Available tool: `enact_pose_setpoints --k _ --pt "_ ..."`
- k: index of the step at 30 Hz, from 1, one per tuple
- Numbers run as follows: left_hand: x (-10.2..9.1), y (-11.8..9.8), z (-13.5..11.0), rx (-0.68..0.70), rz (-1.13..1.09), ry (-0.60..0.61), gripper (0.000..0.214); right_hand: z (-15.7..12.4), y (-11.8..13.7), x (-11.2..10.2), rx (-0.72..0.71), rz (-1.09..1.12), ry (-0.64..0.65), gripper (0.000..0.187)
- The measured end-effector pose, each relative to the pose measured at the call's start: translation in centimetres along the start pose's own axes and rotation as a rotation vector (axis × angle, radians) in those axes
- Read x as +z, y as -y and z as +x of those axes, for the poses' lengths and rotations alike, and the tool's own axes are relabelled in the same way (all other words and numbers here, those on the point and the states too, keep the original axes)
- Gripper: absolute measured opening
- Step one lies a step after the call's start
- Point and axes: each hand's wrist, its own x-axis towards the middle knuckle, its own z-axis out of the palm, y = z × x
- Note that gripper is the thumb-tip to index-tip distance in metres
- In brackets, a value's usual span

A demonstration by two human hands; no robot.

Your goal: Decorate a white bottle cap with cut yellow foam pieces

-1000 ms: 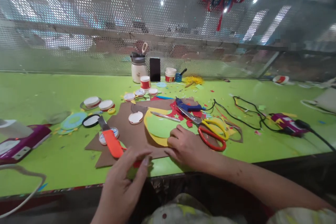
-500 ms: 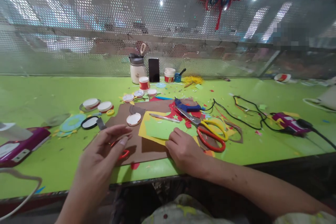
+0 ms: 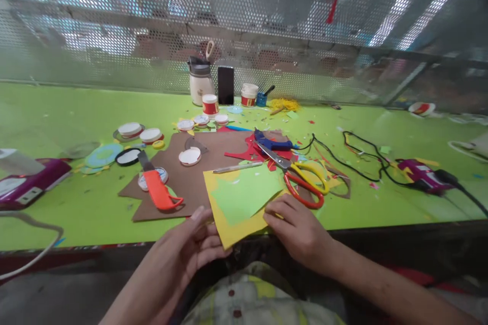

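A yellow foam-like sheet [image 3: 224, 236] slants over the table's front edge, with a cut light green sheet [image 3: 244, 195] on top. My right hand [image 3: 299, 226] pinches the yellow sheet's right side, fingers bent. At its lower left corner is my left hand [image 3: 198, 246], thumb apart from the fingers; the fingertips touch or lie under the edge. Across the sheet's top edge lies a silver pen [image 3: 242, 167]. Large scissors [image 3: 301, 177] with red and yellow handles rest right of the sheet. An orange-handled cutter or scraper [image 3: 160, 190] lies left on brown cardboard [image 3: 183, 183].
A blue glue gun [image 3: 270, 143] lies on red scraps behind the scissors, its black cord running to a purple power strip [image 3: 423, 177]. Round white lids [image 3: 189, 156] sit at left and centre. A kettle [image 3: 201, 84], a phone [image 3: 225, 86] and tubs [image 3: 249, 95] stand behind.
The yellow and green sheets have been drawn toward me over the table edge. My left hand moved right and down to the sheet's corner, uncovering the orange handle. The view tilted downward.
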Motion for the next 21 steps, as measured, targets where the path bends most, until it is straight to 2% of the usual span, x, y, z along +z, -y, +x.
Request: enact_pose_setpoints --k 3,5,7,9,11,15,18,21 --pt "0.9 0.1 0.8 -0.075 -0.079 0.026 0.024 -0.6 0.0 -0.9 0.002 0.01 0.063 0.025" --pt "1.3 0.3 1.1 -0.072 -0.085 0.005 0.017 -0.5 0.4 -2.0 0.025 0.1 0.106 0.026" --pt "1.7 0.6 1.1 -0.07 -0.058 0.005 0.014 0.0 0.7 -3.3 0.075 0.217 0.096 0.028" --pt "1.9 0.7 1.1 -0.065 -0.019 0.011 0.024 0.8 0.6 -4.3 0.131 0.248 0.037 0.03" --pt "2.1 0.6 1.2 -0.057 0.014 0.001 0.038 1.9 0.0 -4.6 0.139 0.144 0.041 0.037" --pt "2.3 -0.2 1.9 -0.04 0.044 -0.004 0.045 4.3 -2.0 -3.0 0.043 -0.214 0.243 0.053" --pt "2.4 -0.7 2.6 -0.031 0.055 0.0 0.043 5.8 -2.9 -1.1 0.03 -0.381 0.329 0.05" --pt "2.2 -0.8 2.7 -0.033 0.06 -0.003 0.042 6.8 -3.1 0.2 0.067 -0.445 0.367 0.04"
